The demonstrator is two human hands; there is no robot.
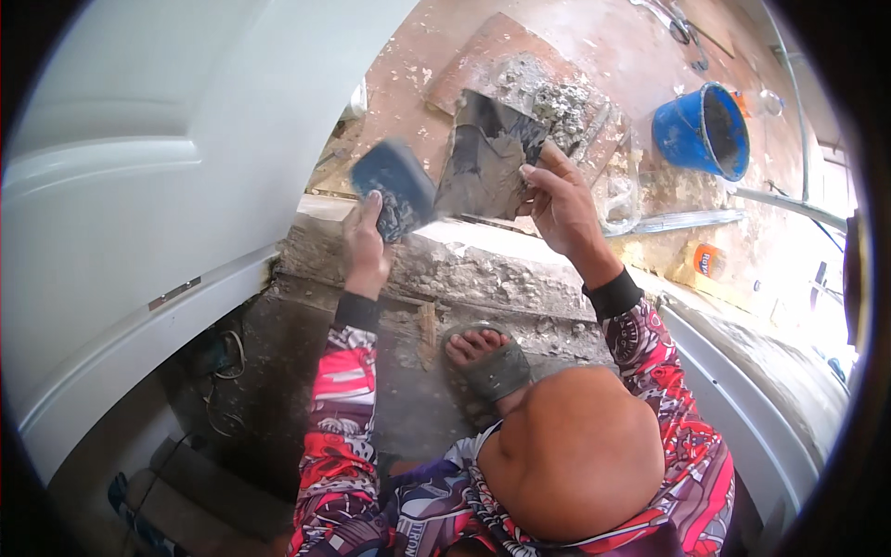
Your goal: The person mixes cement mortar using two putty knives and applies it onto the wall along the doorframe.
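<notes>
My left hand (pixel 367 246) is closed on a blue flat plate with rounded corners (pixel 388 181), its thumb pressed on the face. Wet grey mortar clings to the plate's lower part, and motion smears its outline. Just to the right, my right hand (pixel 564 206) pinches the right edge of a dark, thin rectangular sheet (pixel 487 162) coated with grey-brown mortar. The two flat pieces are close together over the doorway; whether they touch I cannot tell. Beneath them runs a rough, broken masonry sill (pixel 445 274).
A mortar heap (pixel 561 107) lies on a reddish board (pixel 497 56) beyond my hands. Right of it stands a blue bucket (pixel 696 130). A white panelled door (pixel 139 121) is at left. My sandalled foot (pixel 483 357) rests below the sill.
</notes>
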